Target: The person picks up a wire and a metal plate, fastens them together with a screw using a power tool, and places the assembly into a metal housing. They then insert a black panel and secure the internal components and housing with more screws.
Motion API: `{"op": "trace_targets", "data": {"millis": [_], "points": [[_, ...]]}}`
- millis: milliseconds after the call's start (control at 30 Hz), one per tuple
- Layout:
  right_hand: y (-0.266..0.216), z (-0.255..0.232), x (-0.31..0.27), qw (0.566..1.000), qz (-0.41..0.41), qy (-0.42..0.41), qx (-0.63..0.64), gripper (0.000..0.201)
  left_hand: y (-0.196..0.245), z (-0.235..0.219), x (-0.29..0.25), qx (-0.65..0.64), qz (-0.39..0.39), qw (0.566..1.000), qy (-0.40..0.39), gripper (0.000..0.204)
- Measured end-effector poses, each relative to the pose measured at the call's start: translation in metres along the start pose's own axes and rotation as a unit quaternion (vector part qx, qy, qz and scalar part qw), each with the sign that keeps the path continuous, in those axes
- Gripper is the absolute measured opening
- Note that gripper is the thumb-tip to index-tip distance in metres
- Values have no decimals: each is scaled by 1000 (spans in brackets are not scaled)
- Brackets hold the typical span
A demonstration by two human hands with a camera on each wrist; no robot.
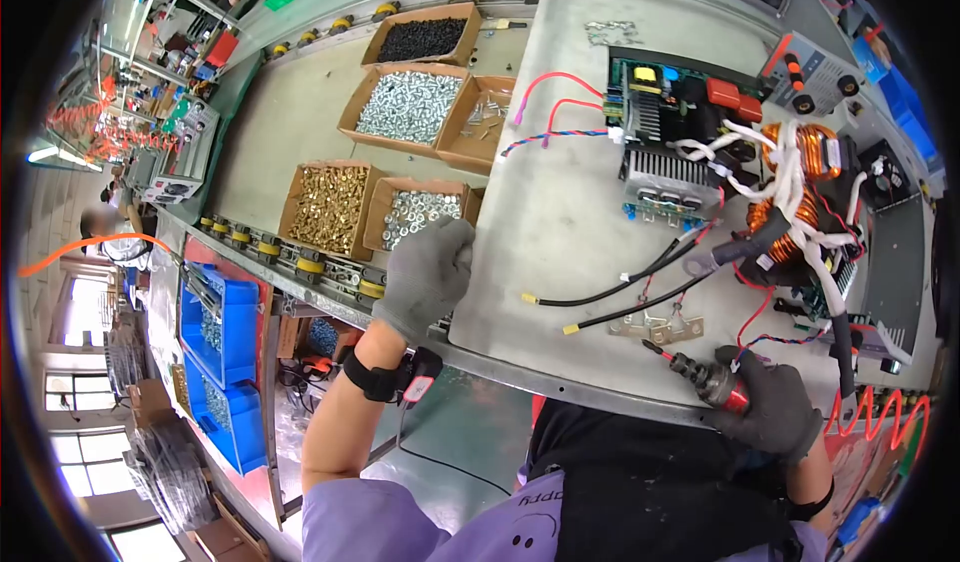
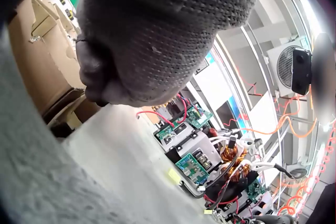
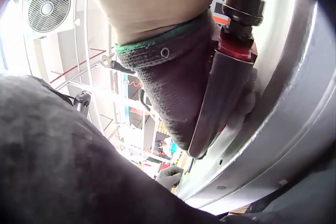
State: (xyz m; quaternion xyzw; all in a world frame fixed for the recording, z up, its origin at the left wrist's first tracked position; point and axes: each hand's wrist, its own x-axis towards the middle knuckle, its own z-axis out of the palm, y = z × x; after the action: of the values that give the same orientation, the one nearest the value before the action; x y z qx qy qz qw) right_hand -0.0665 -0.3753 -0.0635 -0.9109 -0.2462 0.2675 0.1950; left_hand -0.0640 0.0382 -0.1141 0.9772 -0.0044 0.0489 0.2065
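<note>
My gloved left hand (image 1: 428,272) is at the near edge of a cardboard box of silvery nuts (image 1: 422,209). Its fingers are curled in, as the glove (image 2: 152,40) in the left wrist view also shows; whether something small is inside them I cannot tell. At the bench's front edge, my gloved right hand (image 1: 778,409) grips a red and dark-metal air screwdriver (image 1: 712,382), its bit pointing left. The right wrist view shows the tool's long lever (image 3: 223,98) along the palm. Small metal brackets (image 1: 660,328) lie just beyond the bit.
Boxes of brass fasteners (image 1: 330,207), silvery screws (image 1: 408,107) and black screws (image 1: 420,39) stand left of the metal plate (image 1: 540,232). A circuit board assembly (image 1: 670,132) with copper coils (image 1: 805,152) fills the right. Black cables (image 1: 600,304) stretch toward the middle. Blue bins (image 1: 220,327) hang below left.
</note>
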Motion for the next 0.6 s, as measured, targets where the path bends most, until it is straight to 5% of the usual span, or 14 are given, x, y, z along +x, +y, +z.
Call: {"op": "trace_targets", "data": {"millis": [300,367,400,467,533,600], "points": [[26,0,-8,1000,-20,7,15,70,-15,2,8,-131,60,986,-85,20],[27,2,-9,1000,-15,15,10,70,-27,9,21,-9,194,978,-75,26],[27,2,-10,1000,-11,13,9,70,-21,9,27,-14,195,978,-76,26],[26,1,-11,1000,-19,13,-5,70,-1,7,42,155,85,946,-271,34],[27,5,-12,998,-41,42,-13,70,-2,13,47,198,30,928,-313,42],[26,3,-16,1000,-11,20,6,70,8,7,45,200,54,922,-327,47]]}}
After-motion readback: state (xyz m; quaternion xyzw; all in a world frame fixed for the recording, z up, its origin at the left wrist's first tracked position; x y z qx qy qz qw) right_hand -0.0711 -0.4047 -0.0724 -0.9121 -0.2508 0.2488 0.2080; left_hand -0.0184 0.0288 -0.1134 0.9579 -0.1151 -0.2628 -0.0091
